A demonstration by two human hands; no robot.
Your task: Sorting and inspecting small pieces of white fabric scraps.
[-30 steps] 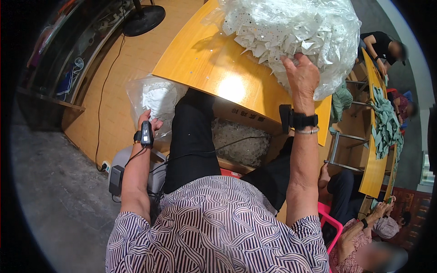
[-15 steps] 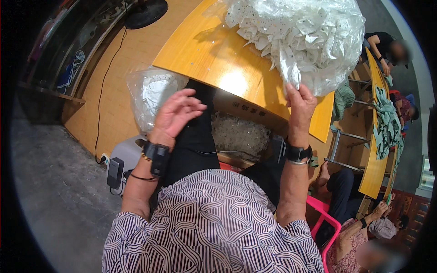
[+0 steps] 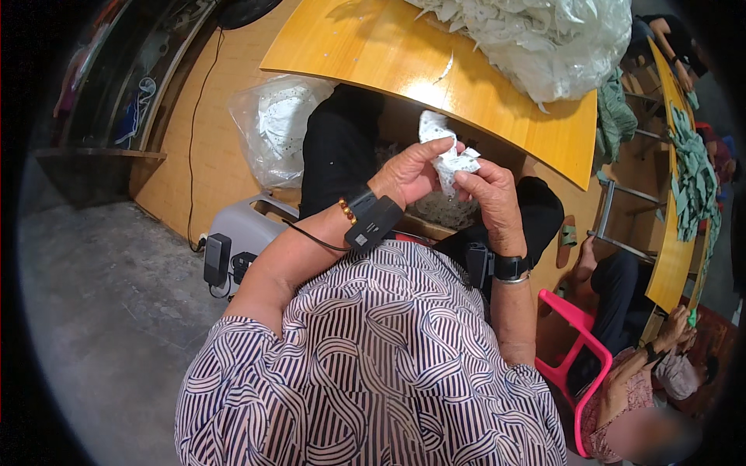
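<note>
A small white piece of cloth with dark specks (image 3: 437, 128) is between my two hands, just off the table's near edge. My left hand (image 3: 406, 172) pinches it from the left, thumb on top. My right hand (image 3: 493, 194) has its thumb and fingers closed on the right side of the piece, which looks folded or crumpled there. Beyond my hands, a large clear plastic bag (image 3: 579, 46) full of similar white pieces lies on the yellow table (image 3: 373, 58). One thin white scrap (image 3: 445, 68) lies on the tabletop by itself.
A second clear bag with white pieces (image 3: 281, 116) stands left of my leg. Below the table is a box of clear bits (image 3: 443, 211), partly hidden by my hands. A grey case (image 3: 260, 213) sits at left, a pink chair (image 3: 579, 365) at right. Other people work at a table of green pieces (image 3: 695, 186).
My right hand has drawn a white piece from the pile back toward me. My left hand, empty before, has moved right and now grips it too. The view has shifted slightly.
</note>
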